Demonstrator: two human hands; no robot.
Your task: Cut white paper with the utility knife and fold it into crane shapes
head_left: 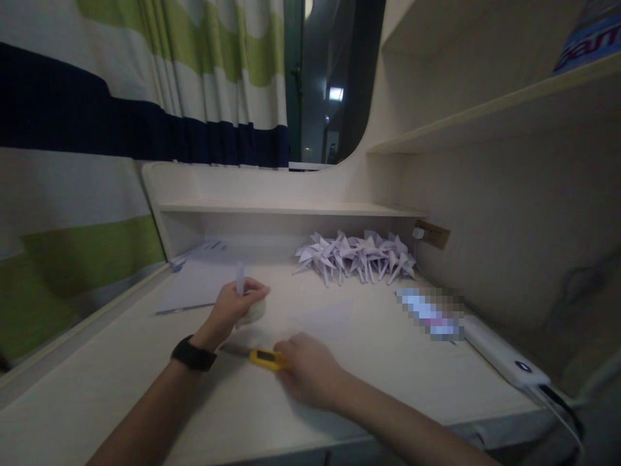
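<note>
My left hand (pixel 237 304), a dark band (pixel 194 354) on its wrist, is closed near the middle of the desk. Between its fingers a thin white paper stick (pixel 240 278) stands upright. A pale round roll of tape (pixel 255 310) shows beneath the fingers, partly hidden by them. Nearer to me, my right hand (pixel 310 369) grips a yellow utility knife (pixel 264 358). The knife's dark front end (pixel 235 350) points left, towards my left wrist. Just beyond the right hand lies a flat sheet of white paper (pixel 327 317).
Several folded paper pinwheels (pixel 356 255) are heaped at the back right. White sheets (pixel 191 278) lie at the left, a pen (pixel 184 309) at their edge. At the right are a blurred-out phone-like object (pixel 431 315) and a white power strip (pixel 504 353) with cables. Shelves overhang the desk.
</note>
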